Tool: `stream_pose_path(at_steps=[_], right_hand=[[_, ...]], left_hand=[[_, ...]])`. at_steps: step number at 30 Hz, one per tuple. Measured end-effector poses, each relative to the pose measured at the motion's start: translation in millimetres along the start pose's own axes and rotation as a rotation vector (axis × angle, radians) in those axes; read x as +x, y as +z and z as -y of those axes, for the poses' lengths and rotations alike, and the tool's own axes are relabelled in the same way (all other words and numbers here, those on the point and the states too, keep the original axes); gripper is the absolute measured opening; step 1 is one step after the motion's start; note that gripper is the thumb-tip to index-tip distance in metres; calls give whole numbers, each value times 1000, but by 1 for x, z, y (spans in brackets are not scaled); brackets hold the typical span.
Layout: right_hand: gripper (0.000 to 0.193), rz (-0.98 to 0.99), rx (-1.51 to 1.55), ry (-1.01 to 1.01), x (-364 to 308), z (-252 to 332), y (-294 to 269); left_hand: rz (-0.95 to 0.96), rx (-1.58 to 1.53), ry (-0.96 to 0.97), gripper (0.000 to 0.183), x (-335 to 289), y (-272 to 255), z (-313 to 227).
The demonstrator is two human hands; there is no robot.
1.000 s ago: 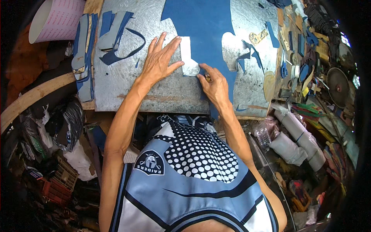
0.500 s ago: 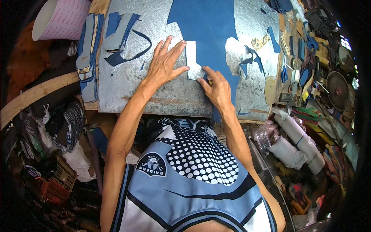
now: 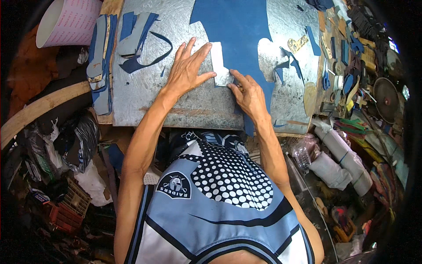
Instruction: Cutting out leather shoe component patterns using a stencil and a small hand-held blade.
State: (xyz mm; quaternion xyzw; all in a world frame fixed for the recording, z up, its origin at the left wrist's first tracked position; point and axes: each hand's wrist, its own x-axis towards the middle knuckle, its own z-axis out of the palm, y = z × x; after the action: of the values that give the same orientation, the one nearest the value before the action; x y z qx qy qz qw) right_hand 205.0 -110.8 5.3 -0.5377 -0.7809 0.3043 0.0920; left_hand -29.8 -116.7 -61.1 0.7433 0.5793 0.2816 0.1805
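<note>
A blue sheet of leather-like material (image 3: pixel 235 22) lies on the metal-topped table, its right side cut into curves. Across its left edge rests a small pale L-shaped template (image 3: pixel 216 59). My left hand (image 3: pixel 187 70) is spread flat just left of the template, with the thumb tip and index fingertip at its edge. Around the template's lower right corner, my right hand (image 3: pixel 249 97) is closed, thumb and index finger near each other. Whatever it holds is hidden by the fingers. Below that hand, a narrow tail of the blue sheet hangs over the table's front edge.
Blue and grey cut pieces (image 3: pixel 134 37) lie at the left, near a curved blue offcut (image 3: pixel 149 64). On the right are more blue scraps (image 3: pixel 290 64), a patterned template (image 3: pixel 297 43) and blue-handled scissors (image 3: pixel 325 81). A white roll (image 3: pixel 66 22) stands at the far left.
My right hand has shifted slightly up along the template's right side. The template sits a little farther from the table's front edge and tilts slightly. My left hand stays beside it.
</note>
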Motion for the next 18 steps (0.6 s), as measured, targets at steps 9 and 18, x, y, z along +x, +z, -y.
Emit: stream_pose_path(at_steps=[9,18], right_hand=[[41,2,19,12,-1,-2,1],[40,19,-25,-4,-2,-1,0]], left_hand=[[14,32,26,86,-1,1,1],[43,44,22,85,-2,2,3]])
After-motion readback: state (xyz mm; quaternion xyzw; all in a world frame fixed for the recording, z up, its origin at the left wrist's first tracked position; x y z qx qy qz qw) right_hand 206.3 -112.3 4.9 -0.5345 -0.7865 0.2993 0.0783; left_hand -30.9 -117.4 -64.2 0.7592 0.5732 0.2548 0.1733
